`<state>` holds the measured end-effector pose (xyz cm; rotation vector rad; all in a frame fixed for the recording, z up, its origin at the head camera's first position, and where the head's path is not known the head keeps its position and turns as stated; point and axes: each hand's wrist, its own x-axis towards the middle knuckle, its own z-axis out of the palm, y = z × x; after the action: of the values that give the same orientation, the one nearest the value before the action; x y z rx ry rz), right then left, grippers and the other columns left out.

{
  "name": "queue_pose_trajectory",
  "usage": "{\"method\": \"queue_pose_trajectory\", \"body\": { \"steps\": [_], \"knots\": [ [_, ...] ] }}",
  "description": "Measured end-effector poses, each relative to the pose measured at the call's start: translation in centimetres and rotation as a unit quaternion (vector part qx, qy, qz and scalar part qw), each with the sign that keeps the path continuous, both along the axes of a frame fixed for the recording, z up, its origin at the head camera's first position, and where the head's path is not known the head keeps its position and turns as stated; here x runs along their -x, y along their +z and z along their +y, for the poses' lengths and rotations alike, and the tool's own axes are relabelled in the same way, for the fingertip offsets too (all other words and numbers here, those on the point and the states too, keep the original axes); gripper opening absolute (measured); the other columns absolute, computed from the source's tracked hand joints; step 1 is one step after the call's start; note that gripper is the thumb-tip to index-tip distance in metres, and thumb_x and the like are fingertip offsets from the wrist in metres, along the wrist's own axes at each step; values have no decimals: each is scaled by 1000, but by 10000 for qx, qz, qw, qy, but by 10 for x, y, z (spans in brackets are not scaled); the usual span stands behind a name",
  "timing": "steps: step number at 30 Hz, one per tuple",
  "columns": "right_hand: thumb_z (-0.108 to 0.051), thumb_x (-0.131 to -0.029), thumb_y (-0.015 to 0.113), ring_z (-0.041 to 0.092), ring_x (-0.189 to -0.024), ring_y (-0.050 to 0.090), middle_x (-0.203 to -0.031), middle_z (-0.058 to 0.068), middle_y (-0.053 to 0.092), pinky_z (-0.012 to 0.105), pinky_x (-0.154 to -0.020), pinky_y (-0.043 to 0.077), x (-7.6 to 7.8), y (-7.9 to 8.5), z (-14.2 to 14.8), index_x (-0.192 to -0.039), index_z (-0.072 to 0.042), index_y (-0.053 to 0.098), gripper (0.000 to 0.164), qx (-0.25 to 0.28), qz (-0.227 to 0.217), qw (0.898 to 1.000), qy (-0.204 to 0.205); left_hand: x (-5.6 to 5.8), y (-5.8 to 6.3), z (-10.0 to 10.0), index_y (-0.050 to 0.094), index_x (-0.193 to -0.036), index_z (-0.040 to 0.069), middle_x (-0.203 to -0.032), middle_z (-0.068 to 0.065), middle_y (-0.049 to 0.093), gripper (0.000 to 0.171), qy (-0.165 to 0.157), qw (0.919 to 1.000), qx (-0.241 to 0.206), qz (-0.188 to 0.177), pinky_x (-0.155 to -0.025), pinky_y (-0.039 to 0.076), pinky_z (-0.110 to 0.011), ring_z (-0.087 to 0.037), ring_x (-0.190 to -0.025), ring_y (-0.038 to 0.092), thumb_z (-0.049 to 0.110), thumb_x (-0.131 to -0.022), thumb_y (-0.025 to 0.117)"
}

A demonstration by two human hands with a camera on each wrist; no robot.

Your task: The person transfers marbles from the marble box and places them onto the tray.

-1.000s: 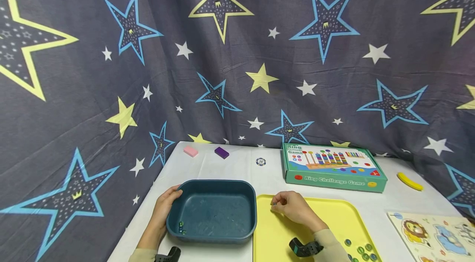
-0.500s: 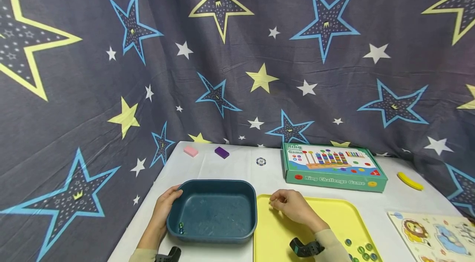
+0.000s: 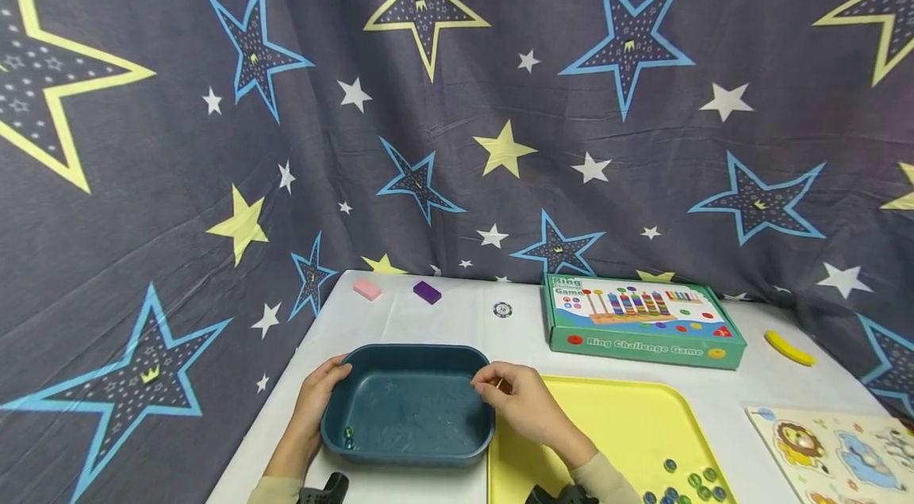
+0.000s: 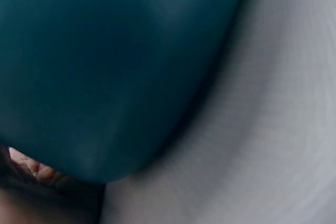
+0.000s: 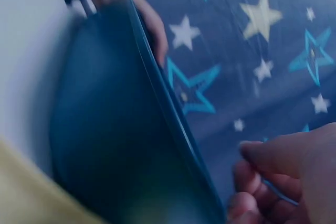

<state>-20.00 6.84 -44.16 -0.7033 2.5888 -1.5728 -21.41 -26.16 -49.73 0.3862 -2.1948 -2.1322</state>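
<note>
My left hand (image 3: 313,401) grips the left rim of a dark teal plastic basin (image 3: 414,409), thumb over the edge. In the left wrist view the outer wall of the basin (image 4: 105,66) fills much of the picture. Small glass marbles (image 3: 348,432) lie in its front left corner. Above the basin's right rim is my right hand (image 3: 524,405), thumb and fingertips pinched together; a marble between them is mostly hidden. The right wrist view has the curled fingers of the right hand (image 5: 283,177) beside the basin's rim.
A yellow tray (image 3: 607,425) touches or nearly touches the basin's right side, with several marbles (image 3: 695,480) at its front right. Behind are a green game box (image 3: 646,325), a poker chip (image 3: 503,310), and purple (image 3: 427,293) and pink blocks (image 3: 367,290). An animal puzzle board (image 3: 835,452) and yellow banana-shaped piece (image 3: 789,348) lie right.
My right hand has moved left from over the tray to the basin's right rim. The left hand keeps its grip. The marbles in the basin have shifted slightly.
</note>
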Motion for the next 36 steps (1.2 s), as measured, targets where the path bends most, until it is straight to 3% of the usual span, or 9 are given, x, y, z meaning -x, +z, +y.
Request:
{"method": "queue_pose_trajectory", "body": {
  "steps": [5,8,13,17,20,23,30,36],
  "knots": [
    [-12,-88,59,4,-57,45,-75,5,61,19,-50,39,-22,25,-28,-91,-16,65,8,593,-177,9975,340,1,-1,1,55,-120,4,-117,-10,57,39,2,10000,-25,18,-79,44,-28,-18,-101,53,26,-88,55],
    [-9,-87,59,4,-54,43,-74,6,60,18,-49,38,-28,32,-43,-92,-14,66,10,653,-199,9959,590,1,-1,0,55,-121,4,-116,-9,57,39,-6,10000,-45,14,-79,44,-27,-18,-101,53,26,-88,55],
    [-14,-86,61,2,-55,47,-76,0,62,19,-49,41,-17,14,-64,-93,-13,66,9,309,-97,9942,1028,1,0,0,55,-120,4,-112,-5,58,40,2,10000,-43,8,-78,45,-28,-16,-98,53,26,-88,56],
    [-22,-85,62,6,-53,51,-76,-6,59,24,-48,45,-4,-2,-80,-97,-11,65,17,-4,-515,9899,1321,0,0,0,56,-120,4,-109,-4,59,40,5,10000,-22,29,-76,45,-28,-16,-94,54,26,-87,57],
    [-23,-84,63,10,-53,53,-77,-5,58,26,-48,47,0,-5,-92,-99,-10,65,20,-196,-966,9838,1498,-1,0,1,56,-119,4,-109,-5,59,39,-6,10000,-21,37,-76,45,-29,-16,-94,54,27,-87,57],
    [-20,-84,64,11,-58,56,-78,-7,59,25,-51,47,1,-6,-105,-101,-8,64,22,-388,-1147,9780,1696,0,-1,0,56,-118,4,-109,-6,59,39,-22,10000,-55,47,-76,45,-29,-17,-95,54,27,-86,57],
    [-18,-78,69,4,-61,55,-71,-8,61,20,-57,44,-2,-11,-129,-100,-6,65,25,-582,-1155,9725,1939,-1,-2,-1,57,-117,5,-112,-9,59,40,-36,9999,-161,-16,-78,45,-30,-20,-98,54,29,-85,57],
    [-16,-75,71,4,-61,53,-69,-8,60,20,-60,43,-3,-11,-142,-101,-4,64,29,-792,-1183,9736,1782,-1,-1,-1,56,-118,4,-113,-10,58,41,-94,9997,-205,-44,-79,46,-29,-20,-99,54,29,-86,56]
  ]
}}
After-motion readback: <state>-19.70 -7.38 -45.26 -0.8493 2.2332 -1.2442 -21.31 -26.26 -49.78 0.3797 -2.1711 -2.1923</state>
